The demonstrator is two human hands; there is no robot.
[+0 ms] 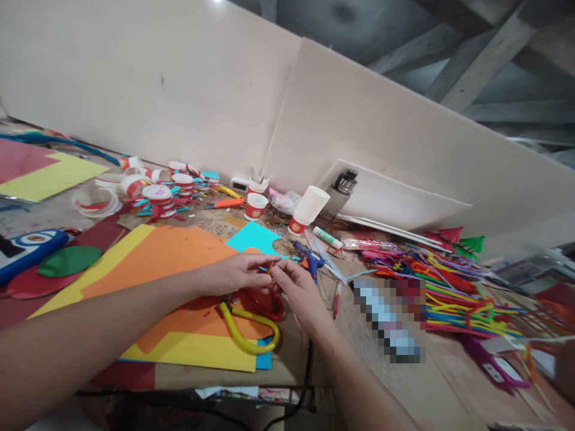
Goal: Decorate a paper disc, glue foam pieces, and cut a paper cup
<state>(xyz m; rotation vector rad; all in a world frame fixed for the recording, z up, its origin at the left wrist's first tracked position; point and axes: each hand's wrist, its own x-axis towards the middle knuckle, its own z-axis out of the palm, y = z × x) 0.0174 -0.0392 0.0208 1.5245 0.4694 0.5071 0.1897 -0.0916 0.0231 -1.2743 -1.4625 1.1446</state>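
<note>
In the middle of the head view, my left hand (249,274) and my right hand (296,284) meet fingertip to fingertip. Both are closed in a pinch around a small orange piece (271,267), mostly hidden by the fingers; it looks like paper. Just beneath them lie scissors with one yellow handle loop (233,329) and one red loop; their blades are hidden. Orange sheets (179,281) over yellow paper (202,353) spread under my left forearm. A cyan sheet (254,237) with a cut edge lies beyond my fingers.
A blue glue gun (315,263) and a red pen (336,300) lie right of my hands. Behind stand stacked paper cups (309,208) and a dark bottle (339,197). Red-and-white cup crafts (159,200) crowd the back left. Colourful pipe cleaners (467,305) cover the right.
</note>
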